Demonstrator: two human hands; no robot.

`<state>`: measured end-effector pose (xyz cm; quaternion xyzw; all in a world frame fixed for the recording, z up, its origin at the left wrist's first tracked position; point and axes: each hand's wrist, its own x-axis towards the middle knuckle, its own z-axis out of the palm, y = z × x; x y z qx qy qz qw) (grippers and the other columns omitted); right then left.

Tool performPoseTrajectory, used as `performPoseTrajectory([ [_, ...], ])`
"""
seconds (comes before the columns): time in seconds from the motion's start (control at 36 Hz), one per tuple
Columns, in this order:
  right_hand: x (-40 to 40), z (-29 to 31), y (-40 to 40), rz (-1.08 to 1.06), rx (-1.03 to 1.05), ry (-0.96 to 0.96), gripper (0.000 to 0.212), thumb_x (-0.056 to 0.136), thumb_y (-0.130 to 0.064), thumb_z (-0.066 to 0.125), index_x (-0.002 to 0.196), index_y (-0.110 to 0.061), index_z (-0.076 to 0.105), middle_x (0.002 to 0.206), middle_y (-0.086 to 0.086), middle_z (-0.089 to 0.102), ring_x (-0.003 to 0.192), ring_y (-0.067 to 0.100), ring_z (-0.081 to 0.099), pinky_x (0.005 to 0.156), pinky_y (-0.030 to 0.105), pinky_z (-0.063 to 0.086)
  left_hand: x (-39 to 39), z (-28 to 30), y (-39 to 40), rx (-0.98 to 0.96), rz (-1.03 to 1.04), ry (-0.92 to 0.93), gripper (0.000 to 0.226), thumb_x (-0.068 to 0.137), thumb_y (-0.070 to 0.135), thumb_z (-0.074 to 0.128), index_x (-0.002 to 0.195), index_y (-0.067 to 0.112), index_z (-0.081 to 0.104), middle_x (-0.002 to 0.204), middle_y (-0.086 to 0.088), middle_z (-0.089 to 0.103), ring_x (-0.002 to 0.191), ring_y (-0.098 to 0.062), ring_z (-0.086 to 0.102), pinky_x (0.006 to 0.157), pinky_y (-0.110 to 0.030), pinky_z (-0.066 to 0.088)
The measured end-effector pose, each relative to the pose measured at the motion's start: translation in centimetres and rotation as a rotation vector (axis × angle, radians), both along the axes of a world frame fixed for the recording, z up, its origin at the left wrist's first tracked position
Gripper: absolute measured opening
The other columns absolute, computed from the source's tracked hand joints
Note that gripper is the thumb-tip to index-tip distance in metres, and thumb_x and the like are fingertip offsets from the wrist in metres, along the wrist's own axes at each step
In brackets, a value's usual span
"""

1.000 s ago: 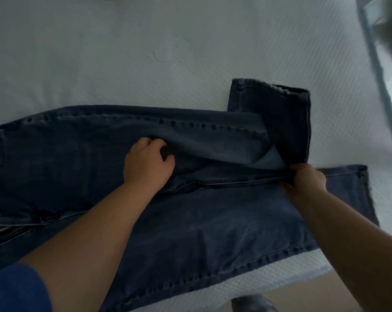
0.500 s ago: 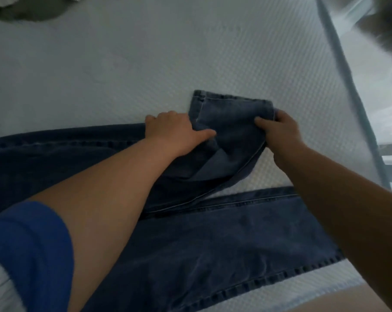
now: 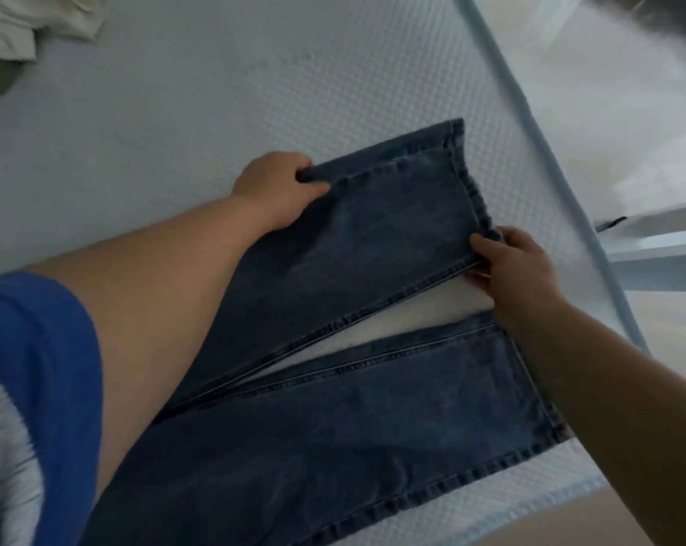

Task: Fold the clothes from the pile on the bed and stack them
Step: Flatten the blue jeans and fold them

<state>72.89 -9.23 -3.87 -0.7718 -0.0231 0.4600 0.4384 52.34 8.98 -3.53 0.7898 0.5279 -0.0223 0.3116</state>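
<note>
The jeans (image 3: pixel 373 388) lie spread on the bed (image 3: pixel 215 112), legs splayed toward 1 o'clock; left hand (image 3: pixel 278 191) and right hand (image 3: pixel 510 266) each pinch the far leg's edges; next, probably lay it over the near leg.

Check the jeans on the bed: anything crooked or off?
The two legs of the jeans splay apart in a V, bare mattress between them. Left hand and right hand grip the far leg's edges.
</note>
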Motion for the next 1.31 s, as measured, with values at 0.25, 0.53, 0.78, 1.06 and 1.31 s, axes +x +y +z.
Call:
performPoseTrajectory([
  [0.25, 1.6, -0.2, -2.0, 0.373, -0.303, -0.547, 0.033, 0.084, -0.024, 0.058, 0.116, -0.020, 0.051, 0.117, 0.005, 0.053, 0.101, 0.019, 0.050, 0.084, 0.032, 0.039, 3.7, -1.6, -0.6, 0.311, 0.093, 0.140, 0.035, 0.087, 0.038, 0.054, 0.117, 0.021, 0.058, 0.120, -0.011, 0.054, 0.113, -0.030, 0.047, 0.091, -0.038, 0.034],
  [0.53, -2.5, -1.9, -0.4, 1.380, -0.167, -0.950, 0.064, 0.094, -0.055, 0.033, 0.149, -0.034, 0.009, 0.158, -0.001, -0.010, 0.144, 0.019, -0.013, 0.114, 0.040, -0.007, -2.2, -3.6, -10.8, 0.172, -0.206, 0.241, 0.061, 0.094, 0.054, 0.034, 0.148, 0.030, 0.021, 0.157, -0.004, 0.013, 0.144, -0.025, 0.008, 0.114, -0.050, 0.002],
  [0.78, -7.0, 0.5, -0.6, 1.300, -0.163, -0.919, 0.064, 0.090, -0.038, 0.054, 0.145, -0.015, 0.031, 0.154, 0.008, 0.020, 0.144, 0.023, 0.005, 0.114, 0.042, 0.003, -4.4, -1.3, -9.6, -0.039, -0.072, 0.023, 0.058, 0.092, 0.039, 0.050, 0.145, 0.027, 0.031, 0.157, -0.004, 0.015, 0.144, -0.019, 0.007, 0.115, -0.037, 0.000],
  [1.06, -22.5, 3.8, -2.4, 1.522, 0.080, -0.700, 0.055, 0.089, -0.027, 0.059, 0.139, -0.009, 0.042, 0.143, 0.009, 0.039, 0.136, 0.028, 0.027, 0.110, 0.040, 0.018, -26.3, 2.3, -18.5, 0.038, 0.545, 0.187, 0.055, 0.093, 0.032, 0.052, 0.144, 0.020, 0.035, 0.153, -0.011, 0.026, 0.143, -0.025, 0.015, 0.115, -0.039, 0.013],
  [1.31, -37.8, 0.9, -0.2, 1.737, 0.134, -0.784, 0.064, 0.093, -0.048, 0.040, 0.148, -0.022, 0.023, 0.158, 0.002, 0.010, 0.145, 0.018, 0.002, 0.114, 0.034, 0.003, -46.4, -1.2, -21.9, -0.094, 0.565, 0.455, 0.071, 0.091, 0.060, 0.032, 0.150, 0.030, 0.005, 0.158, -0.005, -0.002, 0.145, -0.020, -0.003, 0.115, -0.042, 0.001],
])
